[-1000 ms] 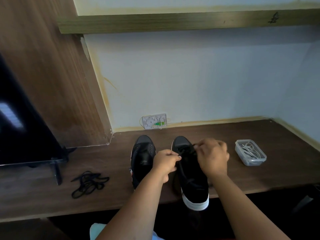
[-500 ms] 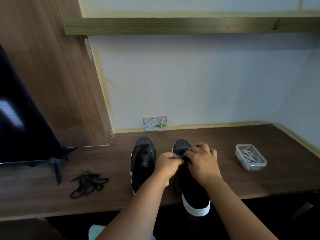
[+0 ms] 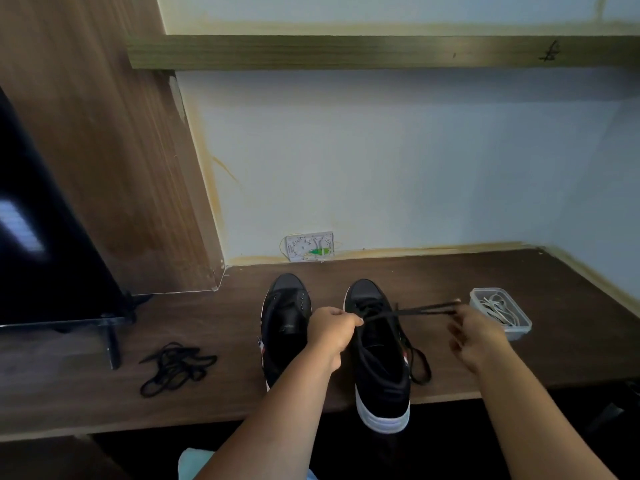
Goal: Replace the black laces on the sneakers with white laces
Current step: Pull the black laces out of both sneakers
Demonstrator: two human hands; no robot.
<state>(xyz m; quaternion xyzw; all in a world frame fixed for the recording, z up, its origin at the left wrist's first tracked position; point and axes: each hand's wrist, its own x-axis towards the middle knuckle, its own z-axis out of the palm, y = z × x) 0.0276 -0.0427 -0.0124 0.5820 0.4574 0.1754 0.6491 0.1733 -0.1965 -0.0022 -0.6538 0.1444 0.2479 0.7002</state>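
Two black sneakers stand toes-away on the brown desk. The left sneaker (image 3: 285, 317) has bare eyelets. The right sneaker (image 3: 379, 355), its white heel over the desk edge, still carries a black lace (image 3: 420, 310). My left hand (image 3: 332, 329) grips the right sneaker's left eyelet edge. My right hand (image 3: 474, 336), blurred, holds the black lace stretched taut to the right of the shoe; another length of it hangs looped by the shoe's right side. A loose black lace (image 3: 175, 367) lies in a heap at the left. White laces (image 3: 495, 308) sit in a clear plastic box (image 3: 519, 329) at the right.
A dark monitor (image 3: 45, 244) on its stand fills the left, in front of a wooden panel. A small white socket box (image 3: 310, 247) sits on the wall behind the shoes. A wooden shelf (image 3: 381, 51) runs overhead.
My right hand has swung from over the right sneaker out to the right, drawing the black lace out of the shoe. My left hand stays at the eyelets.
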